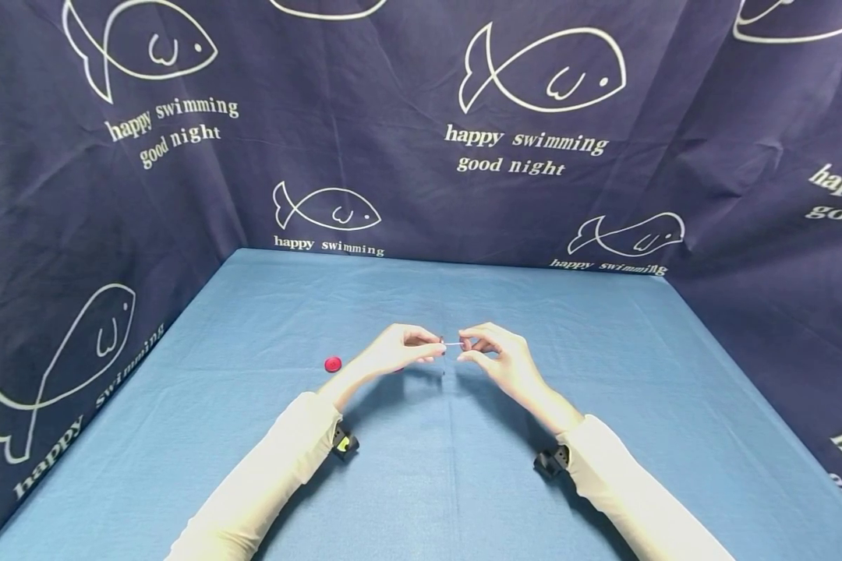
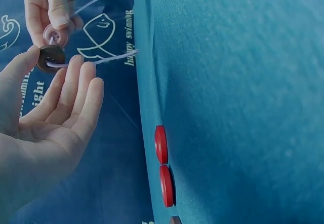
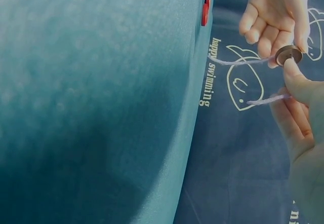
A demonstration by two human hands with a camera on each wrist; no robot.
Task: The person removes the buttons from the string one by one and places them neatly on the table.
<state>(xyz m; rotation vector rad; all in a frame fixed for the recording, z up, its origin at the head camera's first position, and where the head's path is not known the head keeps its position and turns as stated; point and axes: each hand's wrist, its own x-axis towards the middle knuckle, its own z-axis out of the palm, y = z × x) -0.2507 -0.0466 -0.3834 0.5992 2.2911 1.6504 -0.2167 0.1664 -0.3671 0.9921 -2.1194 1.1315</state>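
Two hands meet above mid-tabletop (image 1: 603,483): left hand (image 1: 393,351) pinches a brown button (image 2: 50,58), right hand (image 1: 494,354) pinches a pink button (image 2: 54,35) on thread (image 2: 106,59). Red buttons (image 1: 333,364) lie leftward, well clear of every edge.

Staged recording booth, not a home or workshop. A table (image 1: 603,374) under a plain blue cloth is boxed in on three sides by a navy curtain (image 1: 407,195) printed with white fish outlines and "happy swimming good night". No furniture or room visible past the fabric. Small black cameras (image 1: 550,461) strapped at both wrists over white sleeves (image 1: 267,483) point to a data-capture setup.
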